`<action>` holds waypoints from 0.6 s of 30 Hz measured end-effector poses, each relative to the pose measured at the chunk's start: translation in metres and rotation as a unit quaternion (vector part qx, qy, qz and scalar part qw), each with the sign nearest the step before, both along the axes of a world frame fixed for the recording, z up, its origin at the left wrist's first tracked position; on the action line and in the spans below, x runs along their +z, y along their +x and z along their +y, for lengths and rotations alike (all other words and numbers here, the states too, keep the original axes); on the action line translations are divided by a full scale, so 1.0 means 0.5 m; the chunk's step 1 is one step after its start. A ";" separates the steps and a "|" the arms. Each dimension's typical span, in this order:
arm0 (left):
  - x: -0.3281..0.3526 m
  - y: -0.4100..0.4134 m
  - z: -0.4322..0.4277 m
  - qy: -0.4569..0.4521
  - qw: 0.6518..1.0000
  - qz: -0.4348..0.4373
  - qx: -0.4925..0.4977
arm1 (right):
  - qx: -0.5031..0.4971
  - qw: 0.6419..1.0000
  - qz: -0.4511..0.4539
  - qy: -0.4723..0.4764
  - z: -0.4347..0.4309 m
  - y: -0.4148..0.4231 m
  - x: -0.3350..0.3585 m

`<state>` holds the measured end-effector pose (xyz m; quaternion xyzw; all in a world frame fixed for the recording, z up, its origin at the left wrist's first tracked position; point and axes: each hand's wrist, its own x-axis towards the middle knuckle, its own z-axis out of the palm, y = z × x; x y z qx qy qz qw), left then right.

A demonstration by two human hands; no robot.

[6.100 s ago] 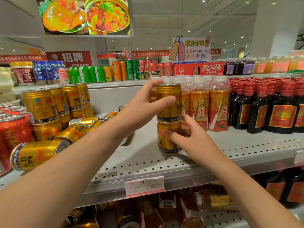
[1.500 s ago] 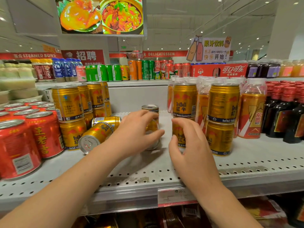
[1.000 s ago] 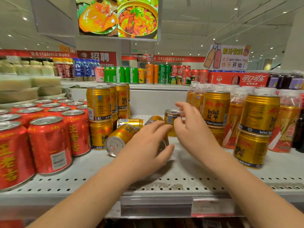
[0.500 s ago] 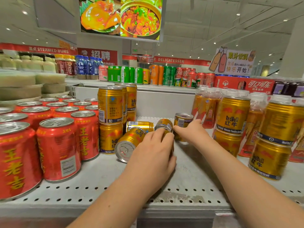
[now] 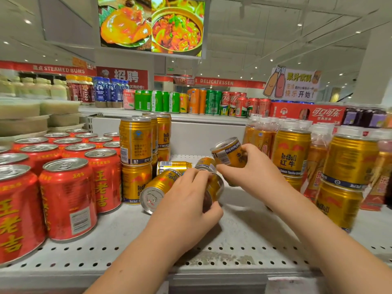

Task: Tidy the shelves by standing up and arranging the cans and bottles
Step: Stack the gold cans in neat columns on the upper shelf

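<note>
The left grip (image 5: 191, 200) is clamped round a gold can (image 5: 215, 186), fingers curled over it and thumb beneath. The can is tilted, low over the middle of the shelf (image 5: 233, 240); I cannot tell whether it touches. The right grip (image 5: 252, 168) is just beside it and clamped on a second can (image 5: 228, 153), held clear of the shelf and leaning left.

The shelf is grey metal, with rows of holes along its front edge and a worn patch (image 5: 214, 257) there. Two loose cans (image 5: 158, 187) lie on their sides just left of the left grip, one with its top facing the front edge. Toward the left edge stand red cans (image 5: 67, 198). Beside them, gold stacks (image 5: 135, 143) rise two high. Toward the right edge stand more stacks (image 5: 350, 164), with orange bottles (image 5: 316, 162) among them.

A back shelf (image 5: 212, 118) beyond carries mixed cans (image 5: 176, 101) and a red carton (image 5: 307, 113), with a card sign (image 5: 292, 84) above it. Overhead hangs a food screen (image 5: 151, 24). Red banners (image 5: 216, 82) run along the far wall under a grey ceiling with spotlights. A white pillar (image 5: 375, 66) stands at the right.
</note>
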<state>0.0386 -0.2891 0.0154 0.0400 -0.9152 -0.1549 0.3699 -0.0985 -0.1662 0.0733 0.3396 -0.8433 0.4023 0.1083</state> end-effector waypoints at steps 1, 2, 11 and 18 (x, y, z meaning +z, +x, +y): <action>0.001 0.002 -0.001 0.004 1.000 -0.004 -0.004 | 0.011 1.000 0.012 -0.003 0.020 0.013 0.006; 0.003 0.004 -0.001 0.010 1.000 -0.007 -0.009 | 0.023 0.999 0.025 -0.006 0.042 0.025 0.012; 0.005 0.005 0.003 0.027 0.999 -0.024 -0.015 | -0.005 0.992 0.102 0.073 0.186 0.069 -0.004; 0.003 -0.002 0.010 0.036 0.998 -0.048 0.005 | -0.006 0.973 0.169 0.158 0.229 0.068 -0.010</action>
